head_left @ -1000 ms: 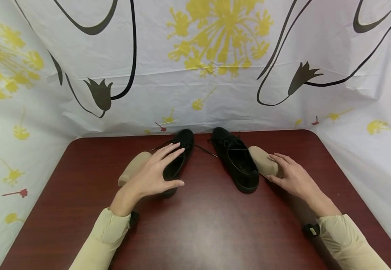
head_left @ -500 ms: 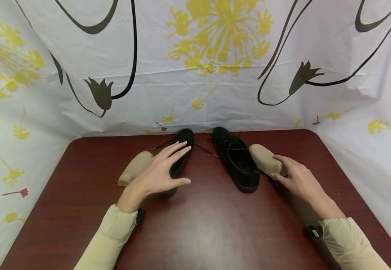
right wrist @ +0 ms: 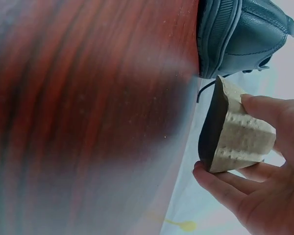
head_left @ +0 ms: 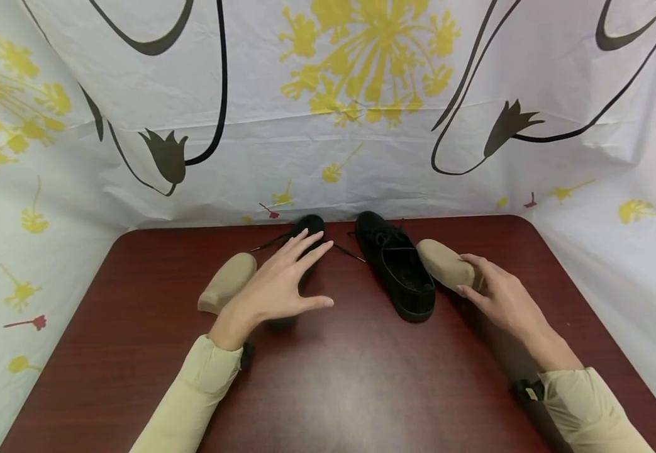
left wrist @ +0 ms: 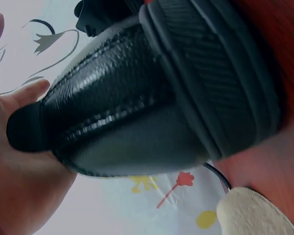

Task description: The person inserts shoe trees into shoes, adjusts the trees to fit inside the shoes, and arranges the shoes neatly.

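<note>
My right hand [head_left: 505, 299] pinches the rear end of a beige moulded-pulp shoe insert [head_left: 445, 263] between thumb and fingers. In the right wrist view, this insert [right wrist: 242, 137] shows a ridged, hollow side and a dark opening, tilted in the fingers. Right beside it stands the right black lace-up shoe [head_left: 409, 283], its toe toward the back. My left hand [head_left: 279, 283], fingers spread, is over the left black shoe [head_left: 308, 224] and covers much of it. The left wrist view shows that shoe's heel [left wrist: 132, 93] with the hand behind it. A second beige insert [head_left: 228, 282] lies left of the left shoe.
All of it is on a dark red wooden table [head_left: 356, 390]. A white cloth [head_left: 260, 94] with yellow and grey flower prints hangs behind and at both sides, close to the shoe toes. The left shoe's loose laces [head_left: 347, 253] trail on the tabletop.
My left hand has moved right across the left shoe, uncovering more of the left insert. My right hand has shifted slightly right, and the insert in it has moved a little up in view.
</note>
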`<state>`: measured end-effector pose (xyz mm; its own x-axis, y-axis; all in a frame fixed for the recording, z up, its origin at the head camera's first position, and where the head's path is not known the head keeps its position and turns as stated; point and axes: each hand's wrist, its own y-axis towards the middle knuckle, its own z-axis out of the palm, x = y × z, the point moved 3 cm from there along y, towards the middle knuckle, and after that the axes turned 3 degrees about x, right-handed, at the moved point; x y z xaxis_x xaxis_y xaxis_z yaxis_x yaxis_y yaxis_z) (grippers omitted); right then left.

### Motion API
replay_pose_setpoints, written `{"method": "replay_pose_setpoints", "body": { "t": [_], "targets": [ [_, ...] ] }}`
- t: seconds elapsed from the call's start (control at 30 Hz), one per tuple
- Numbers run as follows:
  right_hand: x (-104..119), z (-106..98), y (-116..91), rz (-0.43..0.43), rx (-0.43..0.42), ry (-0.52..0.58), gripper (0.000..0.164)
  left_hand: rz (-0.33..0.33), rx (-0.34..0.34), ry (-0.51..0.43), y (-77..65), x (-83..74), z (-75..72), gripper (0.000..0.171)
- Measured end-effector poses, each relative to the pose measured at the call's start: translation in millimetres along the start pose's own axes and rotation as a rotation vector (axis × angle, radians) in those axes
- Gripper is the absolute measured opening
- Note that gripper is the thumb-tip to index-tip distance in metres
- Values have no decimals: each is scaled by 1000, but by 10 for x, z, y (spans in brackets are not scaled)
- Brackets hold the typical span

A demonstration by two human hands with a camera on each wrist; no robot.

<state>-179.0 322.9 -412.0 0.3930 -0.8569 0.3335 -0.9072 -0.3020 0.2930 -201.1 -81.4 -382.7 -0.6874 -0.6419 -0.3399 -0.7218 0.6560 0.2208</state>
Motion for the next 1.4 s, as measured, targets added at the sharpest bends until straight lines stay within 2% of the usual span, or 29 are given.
{"method": "replay_pose_setpoints", "body": {
  "t": [0.33,0.6,0.9,1.07,1.23,1.4],
  "targets": [
    [30,-25,-27,-24,-59,-5,60,12,-23,3,65,-37,34,93],
    [57,-92,-74,41,-76,-9,58,3,-12,-57,143,-103,47,100],
    [108,-88,-114,77,-55,24,57,14,17,-34,215,-149,88,97],
    [112,-94,-118,92,-87,37,57,4,21,-31,235,-169,91,97],
    [106,-111,-107,105,-105,81,58,22,15,-23,278,-224,79,95],
    [123,-133,-97,76,-143,112,62,38,29,-34,329,-290,80,94]
  ]
}}
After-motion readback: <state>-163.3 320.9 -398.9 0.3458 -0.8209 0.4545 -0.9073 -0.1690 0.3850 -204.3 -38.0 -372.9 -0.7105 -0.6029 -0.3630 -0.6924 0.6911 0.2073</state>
